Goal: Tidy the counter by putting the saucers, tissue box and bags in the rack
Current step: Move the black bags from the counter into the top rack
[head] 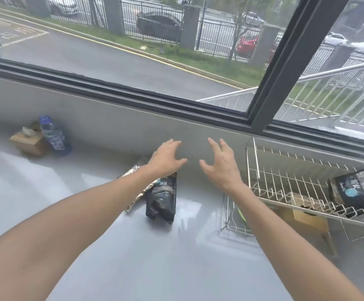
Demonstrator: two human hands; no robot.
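Head view: both hands are hovering open, left hand [167, 158] just above a black bag [161, 197]. Right hand [221, 164] is spreading its fingers, empty, beside the rack [263, 185].

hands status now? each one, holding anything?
Left hand: open, fingers spread, holding nothing, above the black bag on the counter.
Right hand: open, fingers spread, holding nothing, left of the wire rack.
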